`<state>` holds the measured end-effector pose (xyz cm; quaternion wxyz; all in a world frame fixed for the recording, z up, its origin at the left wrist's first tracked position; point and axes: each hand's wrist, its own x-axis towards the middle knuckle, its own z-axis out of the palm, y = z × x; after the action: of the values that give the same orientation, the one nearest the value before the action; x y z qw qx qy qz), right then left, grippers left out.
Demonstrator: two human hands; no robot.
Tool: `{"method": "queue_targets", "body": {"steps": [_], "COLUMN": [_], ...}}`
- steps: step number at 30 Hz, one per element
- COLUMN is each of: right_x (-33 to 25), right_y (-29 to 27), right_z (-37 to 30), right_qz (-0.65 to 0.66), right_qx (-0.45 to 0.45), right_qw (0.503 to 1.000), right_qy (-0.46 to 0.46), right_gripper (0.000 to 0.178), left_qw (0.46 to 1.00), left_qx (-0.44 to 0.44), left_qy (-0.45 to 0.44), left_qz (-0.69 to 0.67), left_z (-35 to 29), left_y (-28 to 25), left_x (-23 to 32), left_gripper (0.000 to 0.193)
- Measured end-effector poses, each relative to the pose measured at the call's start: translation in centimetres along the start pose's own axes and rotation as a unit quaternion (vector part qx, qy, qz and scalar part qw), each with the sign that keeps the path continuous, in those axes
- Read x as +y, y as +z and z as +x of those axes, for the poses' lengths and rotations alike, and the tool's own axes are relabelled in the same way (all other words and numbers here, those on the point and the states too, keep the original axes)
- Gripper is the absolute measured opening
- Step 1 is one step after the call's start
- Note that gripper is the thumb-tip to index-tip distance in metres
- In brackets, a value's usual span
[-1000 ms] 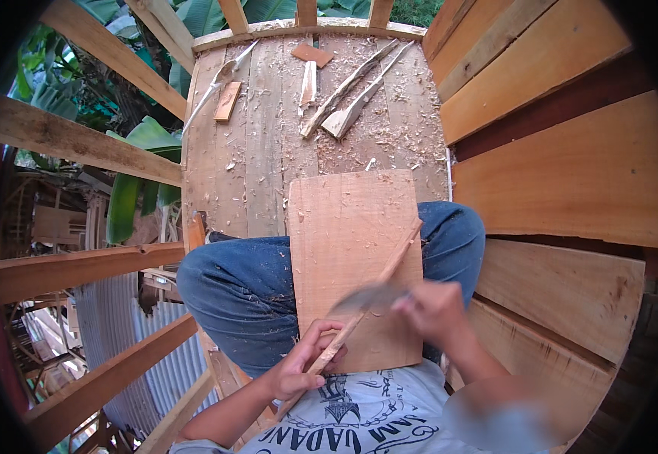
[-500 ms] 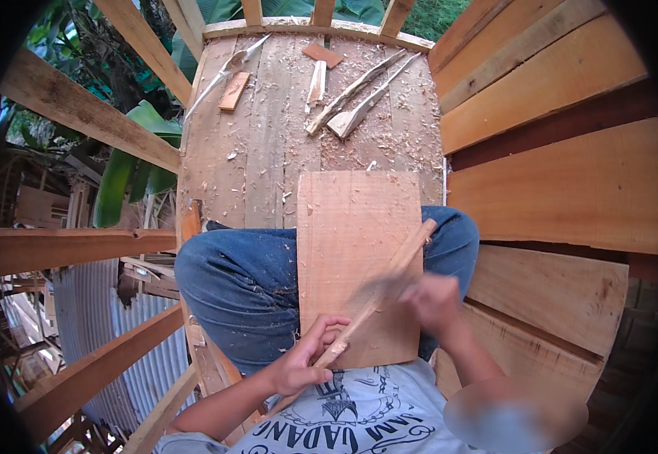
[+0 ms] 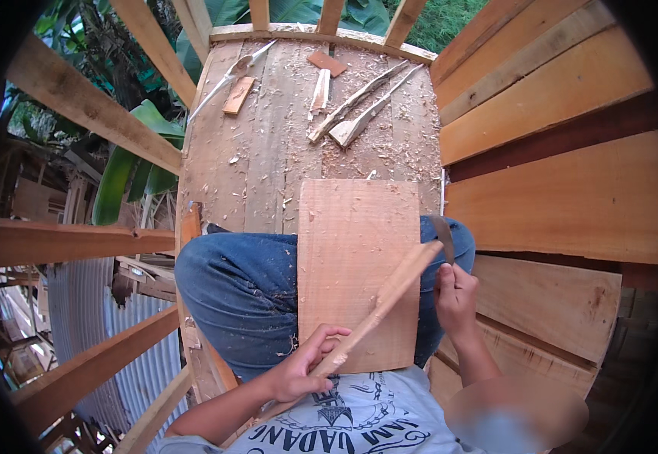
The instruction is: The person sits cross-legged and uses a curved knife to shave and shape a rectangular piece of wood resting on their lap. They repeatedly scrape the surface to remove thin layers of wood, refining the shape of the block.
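A long, roughly carved wooden stick (image 3: pixel 392 293) slants across a flat wooden board (image 3: pixel 340 242) lying over my lap. My left hand (image 3: pixel 305 369) holds the stick near its lower part, thumb on one side and fingers on the other. Its lower end runs down against my shirt. In my right hand (image 3: pixel 458 301) is a knife (image 3: pixel 443 237) with a dark, curved blade; its handle is mostly hidden in my fist. The blade is by the far end of the stick, over my right knee; whether it touches the wood I cannot tell.
Wood shavings lie across the plank floor (image 3: pixel 265 178). Farther off are a carved spoon (image 3: pixel 239 66), small wood blocks (image 3: pixel 238 96) and two rough-cut pieces, one a paddle-shaped blank (image 3: pixel 352 130). Wooden slats (image 3: pixel 556 197) close in the right side; rails (image 3: pixel 71 244) run along the left.
The knife and my right hand have moved outward along the stick to its far end, from about its middle. My left hand keeps its hold. The view has shifted slightly.
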<state>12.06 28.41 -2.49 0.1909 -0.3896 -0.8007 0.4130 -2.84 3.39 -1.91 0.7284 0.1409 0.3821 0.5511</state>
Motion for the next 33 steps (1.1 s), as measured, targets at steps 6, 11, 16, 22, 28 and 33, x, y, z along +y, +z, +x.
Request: {"method": "queue_targets", "body": {"steps": [6, 11, 16, 22, 28, 33], "right_x": [1.5, 1.6, -0.1, -2.5, -4.0, -3.3], "right_y": [-0.4, -0.3, -0.1, 0.6, 3.5, 4.0], "right_z": [-1.0, -0.4, 0.4, -0.5, 0.5, 1.4], "right_qz": [0.053, 0.028, 0.032, -0.081, -0.165, -0.194], "right_qx": [-0.013, 0.021, -0.019, -0.218, -0.227, -0.158], "right_qw": [0.997, 0.999, 0.999, 0.965, 0.953, 0.958], "right_qy": [0.061, -0.003, -0.011, -0.122, -0.115, -0.141], "right_gripper": [0.047, 0.05, 0.048, 0.041, 0.04, 0.045], "left_qw": [0.999, 0.972, 0.876, 0.838, 0.846, 0.853], "left_qx": [-0.02, 0.048, 0.222, 0.292, 0.319, 0.315], "left_qy": [0.002, 0.097, 0.134, 0.06, 0.06, 0.076], "left_qz": [0.043, 0.21, 0.407, 0.456, 0.423, 0.408], "left_z": [-1.0, -1.7, -3.1, -3.6, -3.5, -3.3], "left_y": [0.3, 0.9, 1.1, 0.7, 0.1, -0.8], "left_x": [0.4, 3.9, 4.5, 1.2, -1.3, -1.4], "left_gripper": [0.093, 0.087, 0.088, 0.087, 0.087, 0.088]}}
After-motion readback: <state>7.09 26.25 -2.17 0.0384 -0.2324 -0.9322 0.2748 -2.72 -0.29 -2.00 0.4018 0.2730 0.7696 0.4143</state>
